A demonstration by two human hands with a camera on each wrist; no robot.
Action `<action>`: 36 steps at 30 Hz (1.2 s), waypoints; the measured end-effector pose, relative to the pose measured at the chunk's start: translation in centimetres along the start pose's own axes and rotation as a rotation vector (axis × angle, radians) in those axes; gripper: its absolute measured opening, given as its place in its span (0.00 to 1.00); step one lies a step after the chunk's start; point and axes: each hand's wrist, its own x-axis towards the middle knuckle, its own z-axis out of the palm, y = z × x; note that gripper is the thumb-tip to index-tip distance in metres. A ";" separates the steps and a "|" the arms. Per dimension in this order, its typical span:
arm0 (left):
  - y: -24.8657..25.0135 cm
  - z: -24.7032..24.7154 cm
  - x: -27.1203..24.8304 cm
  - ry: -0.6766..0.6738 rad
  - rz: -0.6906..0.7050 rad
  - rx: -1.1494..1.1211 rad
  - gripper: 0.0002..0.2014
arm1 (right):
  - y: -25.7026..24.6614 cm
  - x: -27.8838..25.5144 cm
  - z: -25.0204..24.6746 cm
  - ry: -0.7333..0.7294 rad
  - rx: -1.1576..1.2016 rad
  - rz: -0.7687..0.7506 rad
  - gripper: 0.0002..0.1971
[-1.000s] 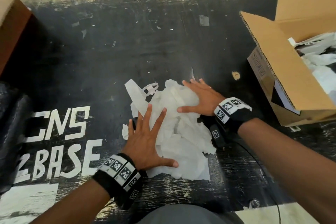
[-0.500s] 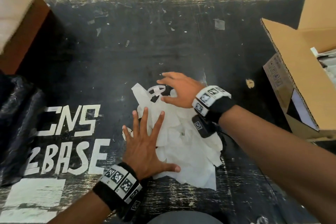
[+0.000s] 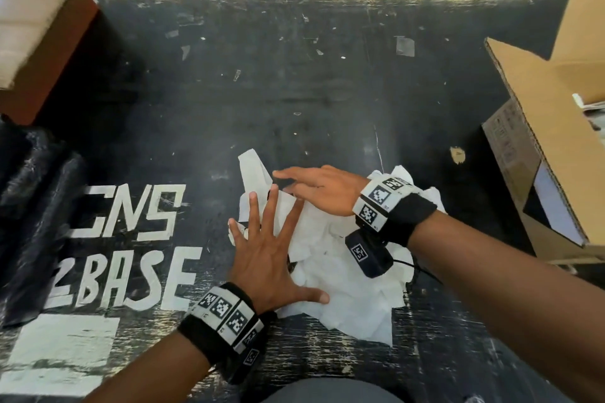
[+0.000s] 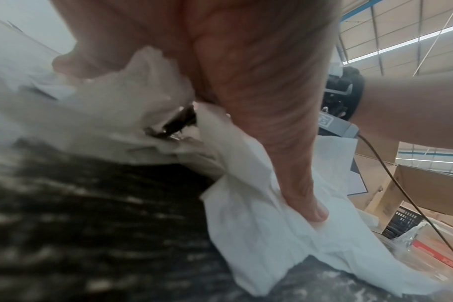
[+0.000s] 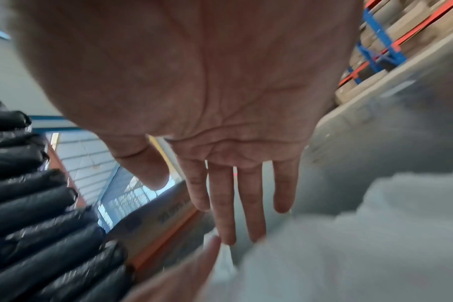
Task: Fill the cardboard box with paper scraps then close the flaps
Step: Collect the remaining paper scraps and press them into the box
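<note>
A pile of white paper scraps (image 3: pixel 340 275) lies on the black table in front of me. My left hand (image 3: pixel 265 252) lies flat on the pile's left side, fingers spread and straight, the thumb pressing a sheet (image 4: pixel 272 235) as seen in the left wrist view. My right hand (image 3: pixel 314 186) reaches leftward across the pile's far edge with straight fingers, palm down; the right wrist view shows its fingers (image 5: pixel 236 204) extended over the paper (image 5: pixel 349 245). The open cardboard box (image 3: pixel 550 141) stands at the right edge, one flap raised, white scraps partly visible inside.
A second cardboard box (image 3: pixel 36 20) overhangs the far left corner. Black wrapped bundles (image 3: pixel 29 206) lie along the left side. The black table (image 3: pixel 294 75) carries white painted lettering (image 3: pixel 124 249) at the near left, and small bits of tape and debris dot its middle.
My right hand has slid leftward along the far edge of the pile. The left hand has stayed flat on the paper. The view has shifted left, pushing the box further to the right.
</note>
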 end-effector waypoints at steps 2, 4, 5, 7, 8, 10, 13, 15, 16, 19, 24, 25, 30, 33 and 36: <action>0.1 -0.1 0.1 -0.016 0.008 0.011 0.78 | -0.1 -1.8 -1.2 0.127 0.065 -0.029 0.26; 0.1 -0.5 0.1 -0.018 0.013 0.027 0.77 | 0.3 -4.0 -2.4 0.279 0.070 -0.052 0.25; 0.2 -0.7 0.0 -0.010 0.017 0.037 0.77 | 0.6 -5.4 -2.9 0.351 0.055 -0.042 0.25; 0.3 -1.4 0.0 0.009 0.023 0.045 0.77 | 2.0 -8.6 -3.1 0.483 0.007 0.032 0.28; 0.3 -1.8 0.1 0.011 0.021 0.043 0.77 | 2.9 -10.2 -2.7 0.528 -0.014 0.102 0.33; 0.0 -2.4 0.7 -0.007 0.016 0.036 0.78 | 4.7 -13.1 -1.2 0.548 -0.018 0.295 0.48; -0.9 -2.7 2.4 -0.074 0.027 -0.020 0.77 | 6.8 -14.8 1.9 0.467 0.089 0.528 0.68; -1.2 -2.6 3.7 -0.140 0.045 -0.015 0.77 | 7.3 -14.3 3.8 0.401 0.146 0.498 0.74; -1.2 -2.5 4.1 -0.176 0.062 0.017 0.76 | 7.3 -13.8 4.5 0.368 0.152 0.438 0.75; -1.0 -2.1 4.8 -0.235 0.109 0.118 0.74 | 6.5 -12.6 5.0 0.288 0.118 0.255 0.76; -1.1 -1.7 4.7 -0.221 0.120 0.142 0.73 | 5.5 -11.9 5.1 0.158 -0.101 0.139 0.79; -1.1 -1.6 4.7 -0.212 0.122 0.136 0.73 | 5.3 -11.7 5.4 0.139 -0.153 0.137 0.80; -0.9 -1.4 4.7 -0.188 0.134 0.069 0.74 | 4.4 -11.3 4.6 0.287 -0.243 0.162 0.82; -1.2 -1.3 4.7 -0.181 0.145 0.066 0.73 | 4.1 -11.7 4.1 0.296 -0.282 0.165 0.82; -1.1 -1.3 4.8 -0.181 0.162 0.060 0.73 | 4.4 -11.9 4.8 0.132 -0.296 0.157 0.82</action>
